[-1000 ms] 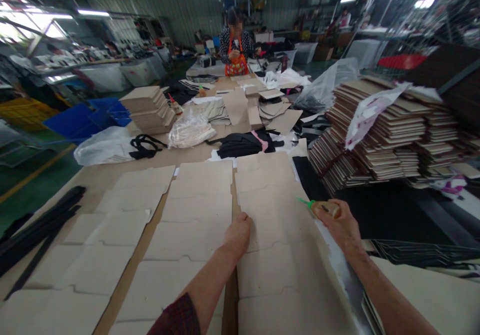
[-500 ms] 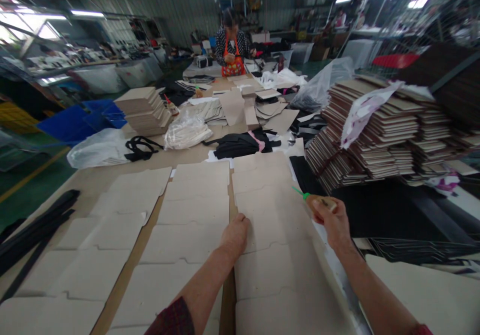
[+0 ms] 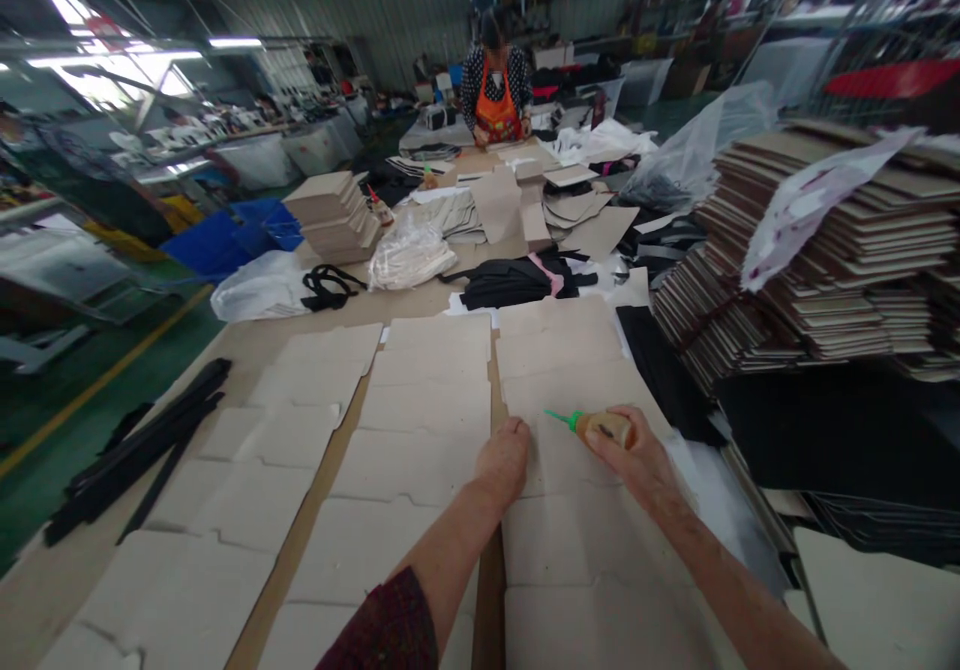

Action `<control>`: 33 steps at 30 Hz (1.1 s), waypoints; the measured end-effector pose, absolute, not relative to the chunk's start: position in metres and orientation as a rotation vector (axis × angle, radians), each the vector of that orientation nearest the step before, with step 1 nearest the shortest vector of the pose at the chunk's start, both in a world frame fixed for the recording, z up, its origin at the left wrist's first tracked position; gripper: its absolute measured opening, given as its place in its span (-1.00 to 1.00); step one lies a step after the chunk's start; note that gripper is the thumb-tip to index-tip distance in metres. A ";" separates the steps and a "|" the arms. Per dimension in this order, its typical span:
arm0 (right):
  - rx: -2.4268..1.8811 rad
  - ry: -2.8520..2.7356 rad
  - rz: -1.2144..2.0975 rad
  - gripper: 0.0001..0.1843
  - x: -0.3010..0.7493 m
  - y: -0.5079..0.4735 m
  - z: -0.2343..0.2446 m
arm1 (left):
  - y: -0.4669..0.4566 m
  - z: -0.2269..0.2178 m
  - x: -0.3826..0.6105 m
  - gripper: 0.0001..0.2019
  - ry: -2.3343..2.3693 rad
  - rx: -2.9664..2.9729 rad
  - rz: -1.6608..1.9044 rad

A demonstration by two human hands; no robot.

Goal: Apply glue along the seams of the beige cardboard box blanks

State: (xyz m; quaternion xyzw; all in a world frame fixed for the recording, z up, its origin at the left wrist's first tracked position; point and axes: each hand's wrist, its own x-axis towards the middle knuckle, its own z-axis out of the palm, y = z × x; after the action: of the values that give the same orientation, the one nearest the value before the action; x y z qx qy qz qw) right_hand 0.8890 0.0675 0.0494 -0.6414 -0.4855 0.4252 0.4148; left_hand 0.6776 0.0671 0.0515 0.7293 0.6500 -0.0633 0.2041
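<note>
My right hand (image 3: 634, 450) is wrapped round a glue bottle (image 3: 606, 428) of brownish colour with a green nozzle. The bottle lies nearly level, its tip pointing left over the right-hand row of overlapping beige boards (image 3: 555, 540). At that row's left edge rests my left hand (image 3: 510, 458), its fingers curled down on a board. Whether a board edge is pinched there is hidden. Two more rows of boards, a middle row (image 3: 375, 520) and a left row (image 3: 232, 500), lie alongside on the table.
High stacks of boards (image 3: 832, 240) stand at right, above black sheets (image 3: 840, 440). A black bundle with a pink tie (image 3: 517, 280), plastic-wrapped white pieces (image 3: 409, 255) and a board stack (image 3: 334, 215) line the back. Black strips (image 3: 150, 450) lie left. A person in an orange apron (image 3: 499, 105) works beyond.
My right hand has brought the glue bottle leftward over the boards, closer to my left hand. My left hand stays at the row's left edge. The view has shifted left.
</note>
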 end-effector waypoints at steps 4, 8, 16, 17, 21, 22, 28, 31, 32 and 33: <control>-1.691 -1.414 0.991 -0.46 0.877 0.072 0.050 | 0.068 0.053 0.678 -0.45 1.806 2.019 -0.174; -1.724 -1.515 0.927 -0.47 0.871 0.075 0.047 | 0.067 0.057 0.679 -0.47 1.815 2.005 -0.170; -1.756 -1.709 0.658 -0.51 0.877 0.080 0.053 | 0.068 0.057 0.679 -0.48 1.816 1.986 -0.181; -1.772 -1.705 0.667 -0.51 0.878 0.080 0.055 | 0.068 0.057 0.679 -0.48 1.819 1.983 -0.177; -1.788 -1.630 0.804 -0.51 0.876 0.077 0.058 | 0.068 0.056 0.678 -0.49 1.841 1.959 -0.164; -1.773 -1.591 0.856 -0.52 0.874 0.076 0.056 | 0.068 0.056 0.678 -0.46 1.847 1.951 -0.167; -1.575 -1.001 1.202 -0.41 0.866 0.082 0.044 | 0.074 0.059 0.679 -0.08 1.859 1.923 -0.196; -1.529 -0.894 1.104 -0.38 0.882 0.096 0.046 | 0.081 0.062 0.678 0.01 1.823 1.934 -0.202; -1.517 -0.875 1.067 -0.37 0.890 0.103 0.049 | 0.084 0.062 0.677 0.03 1.810 1.935 -0.203; -1.509 -0.865 1.033 -0.36 0.899 0.110 0.052 | 0.087 0.063 0.676 0.05 1.799 1.932 -0.204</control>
State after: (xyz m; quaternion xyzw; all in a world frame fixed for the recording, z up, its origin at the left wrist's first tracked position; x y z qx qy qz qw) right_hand 0.8988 0.1096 0.0525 -0.6323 -0.3624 0.4329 0.5306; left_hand 0.6764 0.0868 0.0627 0.7074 0.6589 -0.0748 0.2446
